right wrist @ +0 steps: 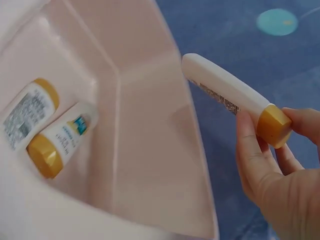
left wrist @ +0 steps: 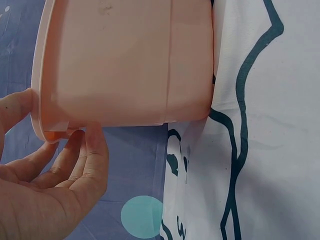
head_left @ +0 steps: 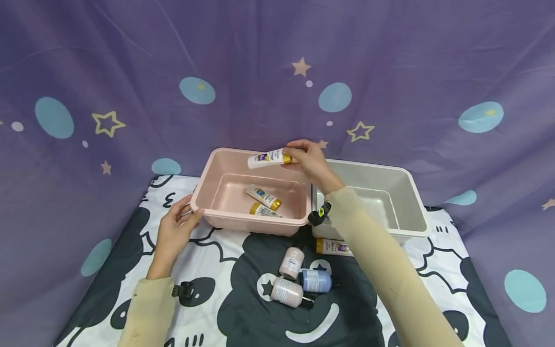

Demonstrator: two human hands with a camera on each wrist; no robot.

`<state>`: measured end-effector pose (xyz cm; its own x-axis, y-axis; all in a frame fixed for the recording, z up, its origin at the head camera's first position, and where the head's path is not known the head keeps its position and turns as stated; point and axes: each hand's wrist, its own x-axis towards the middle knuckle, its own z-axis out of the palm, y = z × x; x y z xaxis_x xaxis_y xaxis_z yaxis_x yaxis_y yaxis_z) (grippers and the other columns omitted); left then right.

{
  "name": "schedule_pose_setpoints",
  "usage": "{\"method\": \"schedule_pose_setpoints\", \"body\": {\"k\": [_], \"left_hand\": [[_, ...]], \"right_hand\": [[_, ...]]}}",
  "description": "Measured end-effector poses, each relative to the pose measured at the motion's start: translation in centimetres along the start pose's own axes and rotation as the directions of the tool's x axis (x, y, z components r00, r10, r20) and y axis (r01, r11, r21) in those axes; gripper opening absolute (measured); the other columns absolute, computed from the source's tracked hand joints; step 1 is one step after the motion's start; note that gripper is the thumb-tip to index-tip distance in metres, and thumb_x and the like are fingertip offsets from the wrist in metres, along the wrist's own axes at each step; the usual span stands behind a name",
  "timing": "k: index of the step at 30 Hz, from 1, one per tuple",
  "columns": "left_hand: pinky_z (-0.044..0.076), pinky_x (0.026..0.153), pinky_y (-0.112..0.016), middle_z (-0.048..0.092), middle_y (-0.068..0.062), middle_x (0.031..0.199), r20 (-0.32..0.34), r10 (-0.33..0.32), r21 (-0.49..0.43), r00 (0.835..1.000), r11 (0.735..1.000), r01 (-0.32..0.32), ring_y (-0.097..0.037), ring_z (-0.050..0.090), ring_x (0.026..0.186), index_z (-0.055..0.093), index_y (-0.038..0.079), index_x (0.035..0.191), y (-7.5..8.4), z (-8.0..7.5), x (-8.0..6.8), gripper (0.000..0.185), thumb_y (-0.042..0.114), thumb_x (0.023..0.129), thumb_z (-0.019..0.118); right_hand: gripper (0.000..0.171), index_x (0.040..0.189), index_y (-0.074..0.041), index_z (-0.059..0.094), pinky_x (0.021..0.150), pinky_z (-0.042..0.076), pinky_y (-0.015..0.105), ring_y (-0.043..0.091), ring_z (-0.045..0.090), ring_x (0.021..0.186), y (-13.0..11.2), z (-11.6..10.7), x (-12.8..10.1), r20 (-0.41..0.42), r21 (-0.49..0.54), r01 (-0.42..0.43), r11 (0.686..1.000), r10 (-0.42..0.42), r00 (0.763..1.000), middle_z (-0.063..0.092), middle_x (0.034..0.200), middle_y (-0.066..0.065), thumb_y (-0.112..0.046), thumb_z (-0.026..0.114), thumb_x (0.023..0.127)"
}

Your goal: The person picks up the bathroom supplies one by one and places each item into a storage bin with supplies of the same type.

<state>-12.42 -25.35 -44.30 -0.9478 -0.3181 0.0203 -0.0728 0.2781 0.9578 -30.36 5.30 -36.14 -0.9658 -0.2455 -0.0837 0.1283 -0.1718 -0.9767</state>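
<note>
Left hand [head_left: 173,236] fingers relaxed, touching pink bin [head_left: 208,205] rim, right hand [head_left: 309,161] fingers pinching gold-capped tube [head_left: 269,158] above it

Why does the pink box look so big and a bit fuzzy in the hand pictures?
Left wrist view: the camera sits very close, so the pink bin fills the frame with soft edges. Right wrist view: the tube in the right hand is fairly sharp, the bin's near rim blurred. Head view: wide lens, even light, faint shadows.
</note>
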Motion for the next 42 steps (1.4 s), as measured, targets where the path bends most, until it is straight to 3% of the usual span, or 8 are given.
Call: {"method": "schedule_pose_setpoints", "body": {"k": [8,13,18,21,25,29,35,42], "left_hand": [[0.055,0.079,-0.016,0.055,-0.018,0.14,0.003,0.005,-0.015,1.0,1.0,-0.005,-0.021,0.06,0.112,0.045,0.01,0.151,0.1,0.1,0.0,0.063,0.03,0.096,0.07],[0.055,0.078,-0.016,0.055,-0.018,0.14,0.001,0.012,-0.022,1.0,1.0,-0.012,-0.019,0.061,0.112,0.045,0.01,0.151,-0.1,0.0,0.0,0.063,0.029,0.096,0.07],[0.055,0.079,-0.016,0.055,-0.018,0.141,0.006,0.007,-0.035,1.0,0.999,-0.007,-0.02,0.06,0.113,0.044,0.01,0.151,-0.1,0.0,0.0,0.063,0.027,0.096,0.07],[0.055,0.079,-0.016,0.055,-0.018,0.14,0.008,0.009,-0.028,1.0,1.0,-0.009,-0.022,0.06,0.114,0.044,0.01,0.151,0.0,0.1,-0.1,0.063,0.028,0.096,0.07],[0.055,0.079,-0.016,0.055,-0.018,0.14,0.008,0.015,-0.028,1.0,0.999,-0.015,-0.024,0.06,0.115,0.044,0.009,0.151,0.0,0.0,-0.1,0.063,0.028,0.097,0.07],[0.055,0.079,-0.016,0.055,-0.018,0.14,0.007,0.014,-0.02,1.0,1.0,-0.014,-0.027,0.059,0.117,0.044,0.009,0.151,0.1,0.0,-0.1,0.063,0.029,0.097,0.07],[0.055,0.079,-0.015,0.055,-0.018,0.14,-0.001,0.005,-0.003,1.0,1.0,-0.005,-0.027,0.059,0.117,0.044,0.009,0.151,0.0,0.1,-0.1,0.063,0.029,0.097,0.069],[0.055,0.079,-0.015,0.054,-0.018,0.141,-0.002,0.005,0.001,1.0,1.0,-0.005,-0.025,0.059,0.117,0.043,0.009,0.151,-0.1,0.2,0.0,0.064,0.032,0.097,0.069]], "right_hand": [[0.022,0.111,0.01,0.059,0.075,0.062,0.038,0.021,0.065,0.077,1.7,0.9,1.8,-0.008,-0.145,-0.046,0.988,0.045,0.999,0.061,0.099,0.016,0.004,0.067,0.092],[0.022,0.114,0.015,0.056,0.072,0.062,0.035,0.021,0.065,0.071,2.4,1.3,2.0,-0.026,-0.125,-0.052,0.991,0.049,0.998,0.059,0.093,0.016,0.011,0.059,0.093],[0.029,0.123,0.017,0.054,0.076,0.061,0.038,0.032,0.067,0.081,2.1,1.3,1.6,-0.056,-0.114,-0.065,0.991,0.059,0.997,0.059,0.094,0.016,0.011,0.053,0.095],[0.03,0.125,0.015,0.054,0.08,0.06,0.042,0.029,0.068,0.082,1.4,1.0,0.7,-0.043,-0.13,-0.044,0.991,0.039,0.998,0.061,0.099,0.019,0.007,0.055,0.097],[0.032,0.127,0.015,0.053,0.079,0.061,0.041,0.024,0.068,0.078,0.4,0.2,-1.4,0.011,-0.126,0.046,0.991,-0.045,0.999,0.06,0.113,0.031,0.002,0.057,0.098],[0.03,0.125,0.013,0.054,0.08,0.061,0.043,0.026,0.069,0.081,-0.3,-1.5,-4.5,0.066,-0.174,0.162,0.971,-0.153,0.986,0.061,0.114,0.031,-0.002,0.059,0.099],[0.027,0.121,0.008,0.06,0.078,0.061,0.044,0.031,0.067,0.089,-0.4,-4.4,-10.1,0.097,-0.313,0.281,0.907,-0.264,0.96,0.065,0.107,0.022,-0.009,0.062,0.1],[0.02,0.114,0.003,0.067,0.073,0.061,0.035,0.028,0.069,0.087,1.8,-8.3,-16.4,0.067,-0.445,0.356,0.822,-0.366,0.928,0.068,0.104,0.018,-0.01,0.065,0.099]]}}
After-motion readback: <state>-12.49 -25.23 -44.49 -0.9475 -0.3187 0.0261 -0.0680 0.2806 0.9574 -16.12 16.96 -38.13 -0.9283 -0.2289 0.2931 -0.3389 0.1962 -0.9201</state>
